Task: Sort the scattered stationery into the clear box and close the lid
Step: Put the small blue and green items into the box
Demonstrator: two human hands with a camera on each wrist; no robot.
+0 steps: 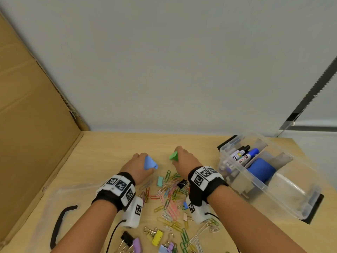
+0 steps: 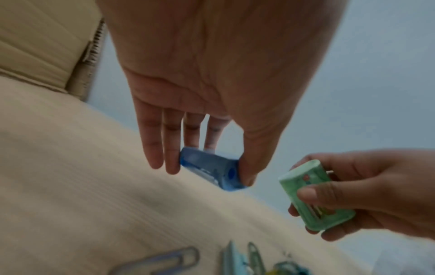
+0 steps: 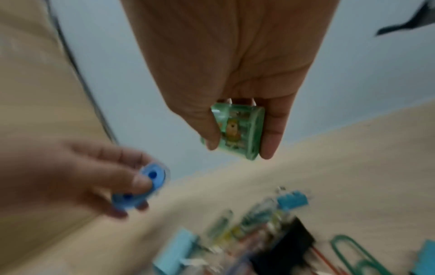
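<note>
Pinched between thumb and fingertips, a blue sharpener [image 2: 212, 168] sits in the left hand [image 1: 139, 166]; the right hand [image 1: 185, 157] likewise pinches a green sharpener [image 3: 237, 130]. Both hands are above the table [image 1: 109, 148], beyond the scattered paper clips [image 1: 171, 196]. At right stands the clear box [image 1: 269, 177], lid off, markers [image 1: 240, 156] inside.

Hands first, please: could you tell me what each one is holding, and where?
The left hand pinches a small blue sharpener by its ends; the right hand pinches a green one by its sides.
</note>
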